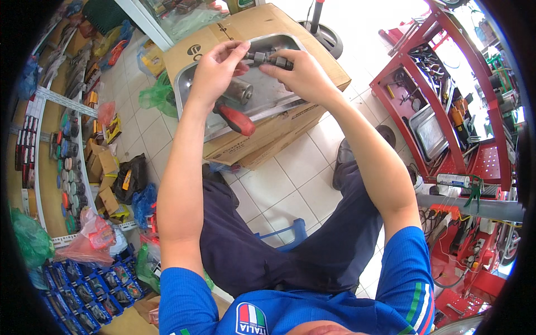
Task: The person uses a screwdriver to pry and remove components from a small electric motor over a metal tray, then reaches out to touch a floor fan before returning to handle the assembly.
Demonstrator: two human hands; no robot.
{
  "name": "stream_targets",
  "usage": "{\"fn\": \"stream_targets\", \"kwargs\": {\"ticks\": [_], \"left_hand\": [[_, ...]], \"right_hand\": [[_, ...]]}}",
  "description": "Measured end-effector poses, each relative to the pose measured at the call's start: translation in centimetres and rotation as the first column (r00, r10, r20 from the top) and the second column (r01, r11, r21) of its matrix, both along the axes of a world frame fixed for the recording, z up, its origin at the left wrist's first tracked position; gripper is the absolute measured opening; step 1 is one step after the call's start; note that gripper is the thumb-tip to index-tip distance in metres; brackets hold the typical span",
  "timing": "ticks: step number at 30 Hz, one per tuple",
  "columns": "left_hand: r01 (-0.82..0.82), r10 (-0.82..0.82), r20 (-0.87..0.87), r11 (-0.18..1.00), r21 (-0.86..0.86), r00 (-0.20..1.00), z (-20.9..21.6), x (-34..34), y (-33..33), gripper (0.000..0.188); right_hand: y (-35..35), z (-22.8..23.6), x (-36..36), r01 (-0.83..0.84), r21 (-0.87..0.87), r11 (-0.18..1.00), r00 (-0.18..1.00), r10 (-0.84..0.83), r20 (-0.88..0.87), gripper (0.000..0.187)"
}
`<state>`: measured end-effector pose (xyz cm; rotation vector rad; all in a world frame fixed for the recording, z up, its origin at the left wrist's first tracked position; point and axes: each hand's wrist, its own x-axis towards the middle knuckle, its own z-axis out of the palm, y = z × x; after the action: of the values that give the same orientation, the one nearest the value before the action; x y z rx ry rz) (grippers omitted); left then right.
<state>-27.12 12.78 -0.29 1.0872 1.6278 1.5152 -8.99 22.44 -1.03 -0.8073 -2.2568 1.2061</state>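
- Grip of the right hand (301, 70) closes on a dark metal part (260, 57), held above the far half of the tray (273, 96); if those fingers slacken, it could drop into the tray.
- Left hand (216, 70) curls at the part's left end, over the tray's left side; whether it truly pinches I cannot tell, and a loose pinch could let the part twist.
- Both forearms reach forward over the tray's near edge, converging, elbows set outward; the left wrist sits close to the red-handled tool (237, 120).
- That tool's handle overhangs the tray's near rim, so a wrist bump could likely tip it off.
- Metal cylinder (239, 90) lies on its side in the tray and might roll if the cardboard box (251, 146) beneath the tray gets jolted.
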Motion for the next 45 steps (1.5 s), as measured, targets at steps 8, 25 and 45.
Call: {"fn": "stream_targets", "kwargs": {"ticks": [8, 25, 45], "left_hand": [[0.115, -0.12, 0.049, 0.989, 0.09, 0.992, -0.2, -0.5, -0.4, 0.04], [0.131, -0.134, 0.014, 0.983, 0.131, 0.991, -0.1, -0.5, -0.6, 0.041], [0.086, -0.082, -0.057, 0.993, 0.086, 0.995, 0.0, -0.2, -0.8, 0.041]], "right_hand": [[0.5, -0.3, 0.1, -0.003, 0.055, 0.998, 1.0, 0.004, -0.025, 0.042], [0.4, -0.1, 0.1, -0.009, 0.051, 0.999, 0.999, 0.011, -0.042, 0.045], [0.5, -0.3, 0.3, -0.009, 0.06, 0.998, 0.999, 0.012, -0.048, 0.045]]}}
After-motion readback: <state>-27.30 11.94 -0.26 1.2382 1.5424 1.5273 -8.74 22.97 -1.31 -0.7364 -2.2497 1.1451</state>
